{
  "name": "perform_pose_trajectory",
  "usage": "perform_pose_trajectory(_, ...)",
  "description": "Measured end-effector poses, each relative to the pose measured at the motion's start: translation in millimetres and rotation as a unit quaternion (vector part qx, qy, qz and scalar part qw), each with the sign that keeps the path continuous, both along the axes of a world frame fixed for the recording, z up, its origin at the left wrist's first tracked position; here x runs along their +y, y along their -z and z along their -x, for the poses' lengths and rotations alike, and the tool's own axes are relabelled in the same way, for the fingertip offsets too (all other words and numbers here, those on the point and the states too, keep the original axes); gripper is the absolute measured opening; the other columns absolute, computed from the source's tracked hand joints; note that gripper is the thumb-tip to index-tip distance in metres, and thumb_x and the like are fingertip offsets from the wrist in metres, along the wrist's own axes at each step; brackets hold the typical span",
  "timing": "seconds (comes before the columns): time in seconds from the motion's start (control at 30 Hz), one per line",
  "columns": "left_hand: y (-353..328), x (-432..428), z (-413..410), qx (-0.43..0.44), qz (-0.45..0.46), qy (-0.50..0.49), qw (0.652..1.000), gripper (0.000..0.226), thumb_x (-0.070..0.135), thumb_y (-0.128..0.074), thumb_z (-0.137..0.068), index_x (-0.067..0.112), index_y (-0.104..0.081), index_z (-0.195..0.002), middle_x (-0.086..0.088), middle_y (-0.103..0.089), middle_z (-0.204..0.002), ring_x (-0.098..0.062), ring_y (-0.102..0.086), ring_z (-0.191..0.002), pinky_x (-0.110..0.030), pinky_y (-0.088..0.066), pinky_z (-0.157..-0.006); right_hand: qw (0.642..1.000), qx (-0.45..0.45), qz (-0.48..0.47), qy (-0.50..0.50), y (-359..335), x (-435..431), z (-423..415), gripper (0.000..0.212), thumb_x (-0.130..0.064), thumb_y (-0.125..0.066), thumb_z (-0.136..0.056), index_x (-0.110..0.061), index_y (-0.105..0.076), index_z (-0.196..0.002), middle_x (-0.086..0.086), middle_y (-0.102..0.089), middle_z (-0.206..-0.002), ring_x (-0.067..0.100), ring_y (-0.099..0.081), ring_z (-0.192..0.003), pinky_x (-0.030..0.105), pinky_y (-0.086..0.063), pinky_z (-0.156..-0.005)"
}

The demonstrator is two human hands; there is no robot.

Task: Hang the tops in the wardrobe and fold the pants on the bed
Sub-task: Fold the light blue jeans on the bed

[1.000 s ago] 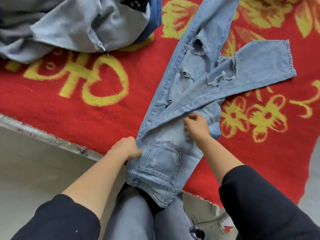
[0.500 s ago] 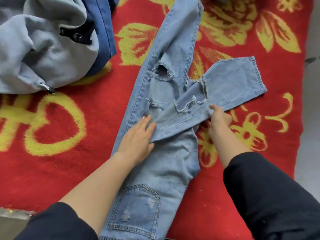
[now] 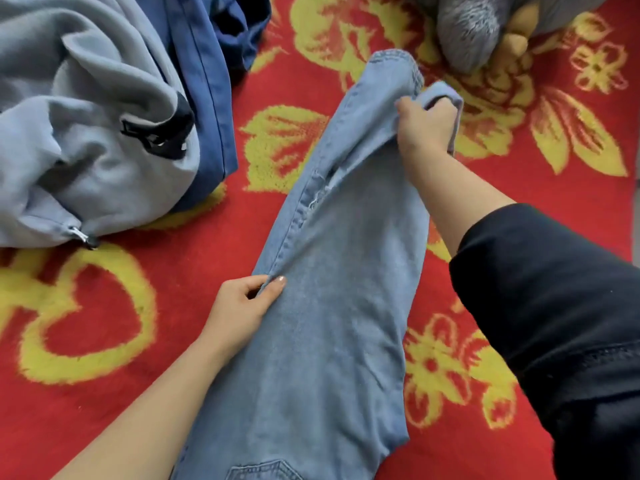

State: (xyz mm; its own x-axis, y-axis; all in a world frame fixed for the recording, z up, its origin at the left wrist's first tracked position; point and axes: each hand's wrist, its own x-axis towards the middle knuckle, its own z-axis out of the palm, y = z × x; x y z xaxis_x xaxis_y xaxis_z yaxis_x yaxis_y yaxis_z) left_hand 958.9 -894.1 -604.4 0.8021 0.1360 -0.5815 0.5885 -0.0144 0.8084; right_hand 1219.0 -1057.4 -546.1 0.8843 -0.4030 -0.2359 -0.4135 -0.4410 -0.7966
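— Two hands at work, both on the jeans point(image 3: 339, 271). Whereabouts in the frame?
— Down the middle, from the bottom edge up to the upper centre, stretched out on the red blanket point(image 3: 166, 271) with its yellow flowers. One hem at the upper centre, a second bunched up just to its right. Top of a back pocket just showing at the bottom edge.
— And the left hand point(image 3: 242, 303)?
— Centre left. Pinches the side seam of the denim, thumb on top, fingers curled underneath.
— The right hand point(image 3: 426, 129)?
— Upper centre right. Clamped in a fist round the end of one leg, fingers curled tight into the cloth, tips hidden in the fold.
— Anything else on the blanket?
— Grey hoodie point(image 3: 86, 116) crumpled in the upper left, with a metal zip pull point(image 3: 81, 237) at its lower edge. Dark blue garment point(image 3: 207, 81) partly under it, near the jeans but apart from them. Grey plush toy point(image 3: 464, 32) at the top right, cut off by the frame edge.
— Arms?
— Black sleeve point(image 3: 554, 306) on the right arm, ending partway along the forearm. Left forearm bare as far as visible.
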Motion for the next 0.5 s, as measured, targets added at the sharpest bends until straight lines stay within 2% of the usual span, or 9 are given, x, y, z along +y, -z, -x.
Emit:
perform_pose_trajectory(0.03, 2.8, 2.2, 0.6, 0.011, 0.012, -0.036, 0.999, 0.029, 0.023, -0.06, -0.092, 0.016, -0.071, -0.066, 0.014, -0.064, -0.061, 0.004, -0.055, -0.056, -0.012, -0.043, -0.053, 0.997, 0.032, -0.006, -0.064, 2.2, 13.1, -6.9, 0.032, -0.038, -0.063, -0.083, -0.012, -0.056, -0.1, -0.001, -0.058, -0.097, 0.019, -0.056, -0.095, 0.028, -0.041, -0.078)
perform_pose_trajectory(0.1, 7.8, 3.9, 1.0, 0.029, 0.027, -0.087, 0.995, 0.024, 0.02, -0.061, -0.092, 0.014, -0.072, -0.072, 0.011, -0.066, -0.063, 0.002, -0.057, -0.058, -0.01, -0.044, -0.053, 0.98, 0.089, 0.012, -0.175, 10.3, 29.6, -11.3, 0.065, -0.049, -0.058, -0.086, -0.007, -0.047, -0.135, 0.003, -0.052, -0.128, 0.019, -0.051, -0.115, 0.029, -0.039, -0.09)
perform_pose_trajectory(0.17, 11.8, 2.7, 0.5, 0.04, 0.041, -0.113, 0.992, 0.018, 0.018, -0.062, -0.091, 0.007, -0.073, -0.081, 0.008, -0.069, -0.065, 0.002, -0.06, -0.059, -0.009, -0.045, -0.054, 0.962, 0.089, 0.046, -0.254, 23.0, 31.8, -6.7, 0.071, -0.044, -0.055, -0.089, -0.015, -0.031, -0.149, 0.004, -0.041, -0.145, 0.012, -0.049, -0.112, 0.024, -0.038, -0.089)
perform_pose_trajectory(0.27, 14.9, 3.6, -4.6, 0.057, 0.037, -0.125, 0.99, 0.021, 0.023, -0.067, -0.087, 0.005, -0.073, -0.079, 0.004, -0.07, -0.065, 0.001, -0.061, -0.058, -0.008, -0.046, -0.053, 0.936, 0.091, 0.12, -0.318, 38.5, 20.6, -0.2, 0.071, -0.035, -0.053, -0.09, -0.024, -0.02, -0.153, 0.008, -0.03, -0.148, 0.021, -0.044, -0.125, 0.034, -0.041, -0.102)
perform_pose_trajectory(0.37, 17.8, 7.2, -11.5, 0.085, 0.042, -0.129, 0.987, 0.029, 0.033, -0.071, -0.082, 0.006, -0.075, -0.073, -0.005, -0.073, -0.072, -0.007, -0.066, -0.063, -0.013, -0.051, -0.055, 0.937, 0.08, 0.149, -0.306, 36.9, 12.7, -11.2, 0.07, -0.034, -0.05, -0.091, -0.024, -0.017, -0.153, 0.008, -0.024, -0.15, 0.025, -0.033, -0.135, 0.038, -0.034, -0.11)
perform_pose_trajectory(0.43, 19.9, 7.9, -14.9, 0.104, 0.057, -0.14, 0.983, 0.035, 0.037, -0.074, -0.079, 0.007, -0.071, -0.061, -0.008, -0.069, -0.064, -0.012, -0.063, -0.057, -0.017, -0.05, -0.05, 0.939, 0.052, 0.167, -0.296, 30.9, 12.7, -27.1, 0.072, -0.035, -0.051, -0.09, -0.023, -0.019, -0.153, 0.006, -0.021, -0.153, 0.025, -0.026, -0.139, 0.037, -0.029, -0.113)
perform_pose_trajectory(0.5, 22.2, 8.5, -17.1, 0.114, 0.058, -0.149, 0.98, 0.041, 0.038, -0.076, -0.077, 0.011, -0.064, -0.049, -0.005, -0.059, -0.053, -0.011, -0.054, -0.049, -0.017, -0.043, -0.044, 0.934, 0.025, 0.204, -0.291, 24.3, 14.6, -44.0, 0.074, -0.038, -0.052, -0.086, -0.024, -0.021, -0.153, 0.004, -0.016, -0.157, 0.024, -0.019, -0.142, 0.039, -0.023, -0.115)
